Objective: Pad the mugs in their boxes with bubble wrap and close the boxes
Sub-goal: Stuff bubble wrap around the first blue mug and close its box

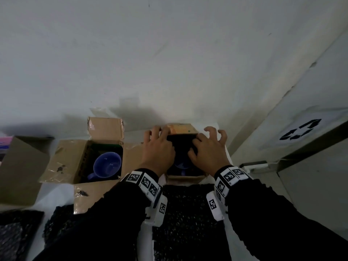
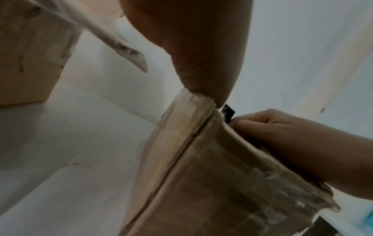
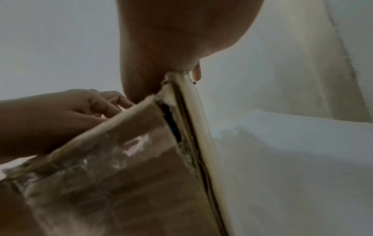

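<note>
Both hands over the right-hand box (image 1: pixel 185 177): left hand (image 1: pixel 159 149) and right hand (image 1: pixel 208 152) with fingers curled, pressing dark bubble wrap (image 1: pixel 181 144) around the mug (image 1: pixel 180 164). Risk: uneven tucking, leaving glaze bare; left box (image 1: pixel 82 159) unpadded.

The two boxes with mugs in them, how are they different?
The left box lies wide open with its flaps spread out; nobody touches it. Both the left hand and the right hand are on the right box. The left box's blue mug shows plainly; the right box's mug is dark and mostly hidden. Both are brown cardboard holding a blue mug.
</note>
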Demonstrator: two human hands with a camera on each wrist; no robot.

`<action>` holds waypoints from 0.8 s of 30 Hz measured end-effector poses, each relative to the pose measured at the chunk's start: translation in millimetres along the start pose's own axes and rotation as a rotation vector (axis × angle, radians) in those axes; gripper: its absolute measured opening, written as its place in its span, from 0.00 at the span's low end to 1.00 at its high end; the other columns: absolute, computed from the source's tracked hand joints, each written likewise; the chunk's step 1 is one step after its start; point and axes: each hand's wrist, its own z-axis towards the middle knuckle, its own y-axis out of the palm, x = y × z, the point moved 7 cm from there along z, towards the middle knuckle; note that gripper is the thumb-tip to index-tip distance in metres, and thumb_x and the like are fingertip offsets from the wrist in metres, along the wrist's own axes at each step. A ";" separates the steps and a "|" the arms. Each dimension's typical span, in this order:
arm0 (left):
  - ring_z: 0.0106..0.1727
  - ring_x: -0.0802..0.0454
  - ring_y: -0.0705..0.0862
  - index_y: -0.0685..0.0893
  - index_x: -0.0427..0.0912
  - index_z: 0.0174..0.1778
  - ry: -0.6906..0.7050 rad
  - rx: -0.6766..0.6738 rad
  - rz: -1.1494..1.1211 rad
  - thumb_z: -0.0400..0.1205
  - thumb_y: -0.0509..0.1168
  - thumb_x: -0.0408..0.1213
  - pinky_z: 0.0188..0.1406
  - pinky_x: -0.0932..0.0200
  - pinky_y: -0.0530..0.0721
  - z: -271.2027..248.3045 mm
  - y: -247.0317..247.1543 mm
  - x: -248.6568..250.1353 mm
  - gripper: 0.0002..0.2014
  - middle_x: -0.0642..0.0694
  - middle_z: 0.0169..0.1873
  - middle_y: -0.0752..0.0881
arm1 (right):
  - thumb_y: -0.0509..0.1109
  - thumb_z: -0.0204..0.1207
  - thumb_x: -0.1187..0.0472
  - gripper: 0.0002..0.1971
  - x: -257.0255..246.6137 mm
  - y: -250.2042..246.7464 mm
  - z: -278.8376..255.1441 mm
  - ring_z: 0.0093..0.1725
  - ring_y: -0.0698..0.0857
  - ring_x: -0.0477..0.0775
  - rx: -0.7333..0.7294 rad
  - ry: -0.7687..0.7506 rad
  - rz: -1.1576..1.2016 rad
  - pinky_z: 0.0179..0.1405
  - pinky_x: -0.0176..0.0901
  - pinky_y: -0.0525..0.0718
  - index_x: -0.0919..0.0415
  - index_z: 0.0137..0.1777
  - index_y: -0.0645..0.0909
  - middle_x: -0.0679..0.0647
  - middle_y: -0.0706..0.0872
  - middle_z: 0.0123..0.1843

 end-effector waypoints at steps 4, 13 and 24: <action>0.59 0.39 0.74 0.85 0.44 0.50 0.055 0.127 -0.074 0.72 0.69 0.40 0.53 0.46 0.68 0.6 -7.6 5.4 0.12 0.43 0.59 0.81 | 0.69 0.65 0.54 0.09 -1.7 4.0 -0.3 0.61 0.72 0.63 -0.006 0.020 -0.067 0.66 0.63 0.59 0.57 0.41 0.87 0.53 0.84 0.52; 0.65 0.45 0.77 0.86 0.50 0.57 0.139 -0.031 -0.097 0.81 0.51 0.51 0.71 0.35 0.58 -10.8 9.5 5.7 0.20 0.54 0.50 0.88 | 0.63 0.71 0.55 0.16 -9.1 2.1 -3.5 0.67 0.76 0.60 -0.043 -0.042 0.008 0.73 0.66 0.51 0.52 0.58 0.80 0.49 0.88 0.50; 0.70 0.43 0.72 0.86 0.50 0.49 0.033 -0.138 -0.047 0.81 0.46 0.56 0.75 0.31 0.48 -7.1 15.2 3.5 0.24 0.53 0.51 0.87 | 0.70 0.66 0.53 0.13 -2.9 -5.8 -8.9 0.63 0.76 0.63 0.021 0.028 -0.074 0.72 0.69 0.56 0.54 0.51 0.79 0.52 0.83 0.53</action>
